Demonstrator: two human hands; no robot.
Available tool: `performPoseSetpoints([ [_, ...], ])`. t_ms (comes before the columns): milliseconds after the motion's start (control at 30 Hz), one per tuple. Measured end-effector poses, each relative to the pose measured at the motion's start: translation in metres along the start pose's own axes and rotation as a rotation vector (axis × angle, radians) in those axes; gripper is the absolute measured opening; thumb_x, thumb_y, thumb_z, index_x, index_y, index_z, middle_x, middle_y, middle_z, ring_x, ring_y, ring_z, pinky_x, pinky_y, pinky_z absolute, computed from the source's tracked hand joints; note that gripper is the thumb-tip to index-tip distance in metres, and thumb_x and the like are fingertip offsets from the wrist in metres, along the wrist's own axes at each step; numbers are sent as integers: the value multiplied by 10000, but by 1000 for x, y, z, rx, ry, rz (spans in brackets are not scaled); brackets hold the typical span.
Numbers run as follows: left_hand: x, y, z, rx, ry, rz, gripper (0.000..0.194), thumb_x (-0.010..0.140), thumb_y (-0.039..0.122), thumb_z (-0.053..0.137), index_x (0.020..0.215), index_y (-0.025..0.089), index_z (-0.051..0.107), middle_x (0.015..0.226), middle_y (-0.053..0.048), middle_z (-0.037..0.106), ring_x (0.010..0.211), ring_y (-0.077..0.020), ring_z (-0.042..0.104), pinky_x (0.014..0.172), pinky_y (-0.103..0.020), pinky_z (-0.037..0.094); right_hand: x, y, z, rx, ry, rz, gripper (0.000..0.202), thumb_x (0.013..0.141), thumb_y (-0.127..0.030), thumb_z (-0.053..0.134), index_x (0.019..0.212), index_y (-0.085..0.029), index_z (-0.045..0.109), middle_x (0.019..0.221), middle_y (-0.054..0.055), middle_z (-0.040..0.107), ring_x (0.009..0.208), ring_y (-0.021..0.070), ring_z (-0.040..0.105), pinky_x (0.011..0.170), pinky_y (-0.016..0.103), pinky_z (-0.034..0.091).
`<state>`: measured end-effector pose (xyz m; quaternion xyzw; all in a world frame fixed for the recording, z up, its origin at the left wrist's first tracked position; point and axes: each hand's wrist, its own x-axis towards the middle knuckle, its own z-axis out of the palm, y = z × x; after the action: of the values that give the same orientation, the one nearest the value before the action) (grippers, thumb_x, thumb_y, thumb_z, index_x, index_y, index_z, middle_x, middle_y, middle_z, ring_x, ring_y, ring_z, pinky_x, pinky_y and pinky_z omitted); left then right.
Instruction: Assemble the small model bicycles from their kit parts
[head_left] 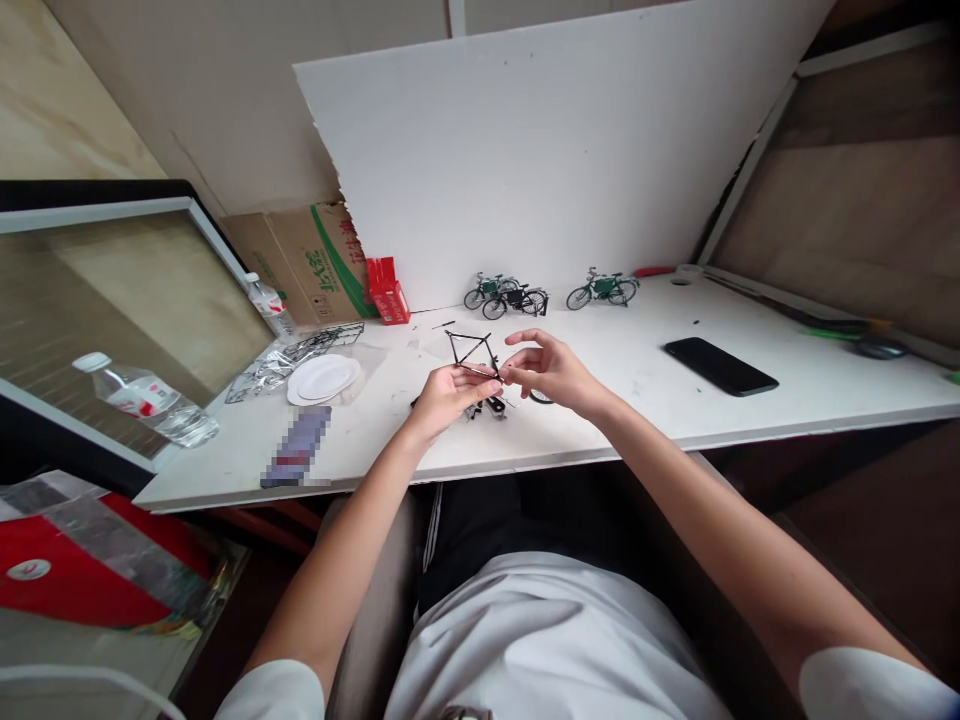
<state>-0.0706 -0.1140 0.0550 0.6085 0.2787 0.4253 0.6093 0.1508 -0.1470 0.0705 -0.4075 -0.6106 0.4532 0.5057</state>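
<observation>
Left hand (448,392): palm up over the white tabletop (750,420), fingertips closed on the lower bar of a miniature bicycle frame (472,352).
Right hand (551,372): thumb and forefinger pinched together at the frame's lower right corner, other fingers spread loosely above; whether a separate small part sits in the pinch, cannot tell.
Frame position: held just above the table, upright, between both hands, thin black triangle of tubes rising behind the fingertips.
Under the hands: small dark loose parts (491,406) on the tabletop, a tiny wheel (541,397) just beside the right wrist.
Handling, as a judgement: very light, thin and stiff, likely to bend or snap under a hard squeeze; small enough to slip from the fingers.
Where to hold: probably best at tube joints and corners, with fingertips only, not mid-tube.
Behind: three finished model bicycles (517,296) standing by the white board (570,140).
Left of the hands: white plates (324,378), silvery wrappers (285,355), a red box (388,291).
Right of the hands: black phone (720,366), well apart.
Far left: water bottle (146,398) lying on its side.
</observation>
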Motion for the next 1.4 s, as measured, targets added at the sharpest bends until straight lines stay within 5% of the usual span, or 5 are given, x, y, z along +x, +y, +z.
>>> performPoseSetpoints([
  [267,2,11,-8,-24,114,19,507,702,369,1024,1065,108,785,1061,-160,849,1017,-289,825,1069,-472,594,7,14,-5,-216,98,-67,482,1005,-631,647,1204,-193,672,1062,121,797,967,231,734,595,276,588],
  [533,3,23,-25,-79,204,102,526,710,370,1026,1100,102,796,1135,-162,846,1035,-260,824,1098,-441,589,9,44,-6,-722,-222,-184,336,1051,-419,599,1100,-189,838,1108,128,837,1008,290,735,944,417,549],
  [700,3,24,-24,-79,211,128,513,699,370,1028,1082,112,806,1128,-155,849,1078,-266,817,1134,-445,575,7,47,-4,-864,-289,-158,429,934,-502,794,1224,-187,828,1068,141,815,1080,349,687,915,415,523],
  [933,-3,30,-17,-146,158,98,515,729,360,1019,1112,122,769,1124,-150,850,1050,-268,824,1125,-466,574,5,44,-2,-865,-413,-163,143,952,-275,749,1017,-209,858,1005,91,806,927,258,699,852,353,513],
  [1400,-7,33,-7,-135,106,92,480,734,337,1009,1083,126,757,1070,-132,849,1037,-260,822,1109,-452,567,3,27,-19,-779,-316,-62,346,945,-253,712,1287,-224,750,1048,78,834,928,239,751,822,346,545],
])
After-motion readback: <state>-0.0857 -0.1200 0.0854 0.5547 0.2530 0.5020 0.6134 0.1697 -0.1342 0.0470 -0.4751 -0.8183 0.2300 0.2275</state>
